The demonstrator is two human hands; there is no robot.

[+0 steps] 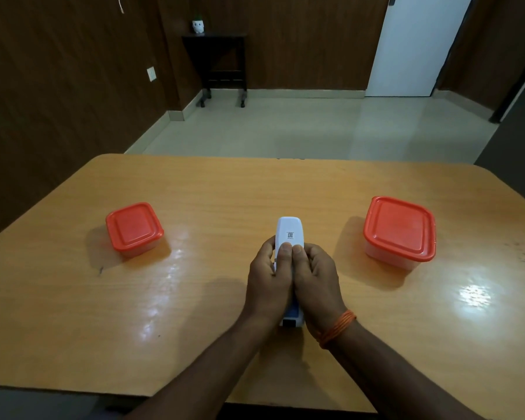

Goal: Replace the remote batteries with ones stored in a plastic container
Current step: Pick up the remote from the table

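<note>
A white remote (289, 230) is held back side up over the middle of the wooden table (212, 195), a small printed code label showing on it. My left hand (269, 280) and my right hand (314, 280) wrap it from both sides, with both thumbs pressed side by side on its back. Most of the remote's body is hidden under my hands; its near end pokes out below my palms. A small plastic container with a red lid (134, 229) stands to the left, and a larger one with a red lid (400, 231) to the right. Both are closed.
An orange thread band circles my right wrist (337, 328). Beyond the table's far edge lies a pale tiled floor, with a dark side table (222, 65) against the wood-panelled wall and a white door (412, 47) at the back right.
</note>
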